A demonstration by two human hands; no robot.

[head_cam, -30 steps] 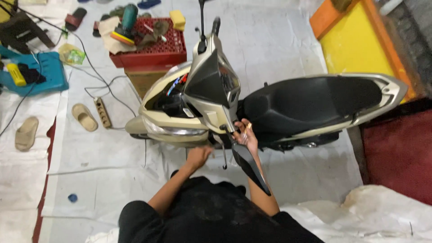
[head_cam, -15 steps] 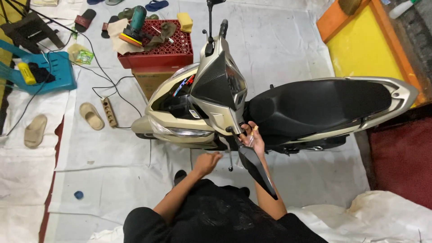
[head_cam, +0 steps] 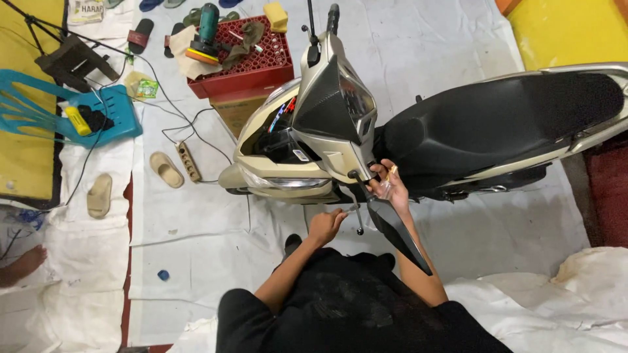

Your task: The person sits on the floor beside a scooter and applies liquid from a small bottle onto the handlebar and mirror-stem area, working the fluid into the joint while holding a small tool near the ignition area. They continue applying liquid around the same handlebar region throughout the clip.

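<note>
A beige scooter with a black seat lies across the white floor sheet. My right hand is at the near handlebar end, fingers closed around a small clear and gold part, just above the black mirror. My left hand is below the front cowl, fingers curled on a thin metal tool that points at the handlebar. The front panel is off, with wiring showing inside.
A red crate holding a polisher and rags sits behind the scooter. A power strip and cables, two sandals, and a teal plastic chair lie to the left. Another person's foot shows at far left.
The view has shifted and drawn closer to the scooter. My left hand has risen slightly toward the handlebar; my right hand stays at the handlebar end.
</note>
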